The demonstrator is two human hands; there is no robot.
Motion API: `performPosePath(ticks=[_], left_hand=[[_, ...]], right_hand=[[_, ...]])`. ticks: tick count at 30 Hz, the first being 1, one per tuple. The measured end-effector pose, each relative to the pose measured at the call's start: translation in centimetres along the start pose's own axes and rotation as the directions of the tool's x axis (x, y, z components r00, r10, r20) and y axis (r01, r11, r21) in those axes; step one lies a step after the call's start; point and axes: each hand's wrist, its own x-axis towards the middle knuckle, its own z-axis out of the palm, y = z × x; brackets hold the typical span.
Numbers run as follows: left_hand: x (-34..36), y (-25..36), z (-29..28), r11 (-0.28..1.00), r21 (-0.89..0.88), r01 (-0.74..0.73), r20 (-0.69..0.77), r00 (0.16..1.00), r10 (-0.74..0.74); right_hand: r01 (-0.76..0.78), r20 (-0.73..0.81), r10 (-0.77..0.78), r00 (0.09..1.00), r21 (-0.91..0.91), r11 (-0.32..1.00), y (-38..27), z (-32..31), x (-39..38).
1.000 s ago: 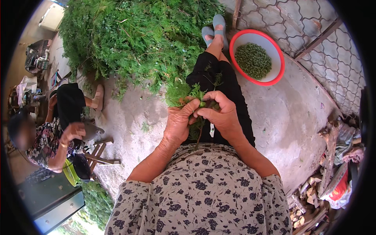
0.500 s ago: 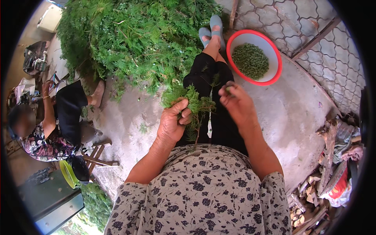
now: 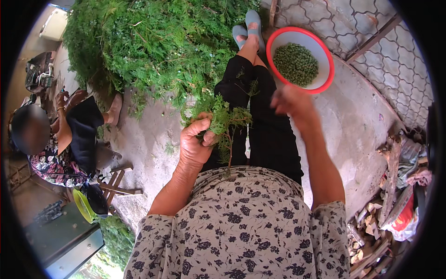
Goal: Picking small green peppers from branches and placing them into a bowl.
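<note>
My left hand [image 3: 196, 139] is closed on a leafy green conifer sprig [image 3: 228, 120], whose thin stem hangs down toward my patterned top, over my black trousers. My right hand [image 3: 297, 107] is raised to the right of the sprig, below a red-rimmed pale bowl [image 3: 325, 69] of small green berries [image 3: 296, 63]. Its fingers are smeared by motion, so whether they hold anything is unclear. Past my legs and grey shoes [image 3: 253, 23] lies a big heap of cut green branches [image 3: 153, 42].
A seated person [image 3: 55, 144] works at the left, beside a wooden stool [image 3: 116, 183] and a yellow-green basin [image 3: 83, 204]. A wire-mesh panel [image 3: 385, 69] leans behind the bowl. Split wood and rags [image 3: 390, 195] are piled at the right on the concrete floor [image 3: 339, 149].
My right hand has parted from the sprig and moved up and right toward the bowl. My left hand, with the sprig, shifted slightly left. The other person's hands came up near the knees.
</note>
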Motion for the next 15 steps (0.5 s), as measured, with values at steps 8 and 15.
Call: performPosePath(ticks=[8,15], left_hand=[[-1.7,-0.4,2.1,0.902,0.402,-0.16,0.206,0.975,0.081],[-2.5,-0.6,2.7,0.839,0.467,-0.279,0.355,0.928,0.111]], right_hand=[[-0.36,0.305,0.288,0.908,0.214,0.908,6.4,8.6,-3.9],[-0.232,0.082,0.217,0.973,0.305,0.924,4.5,9.7,-3.1]])
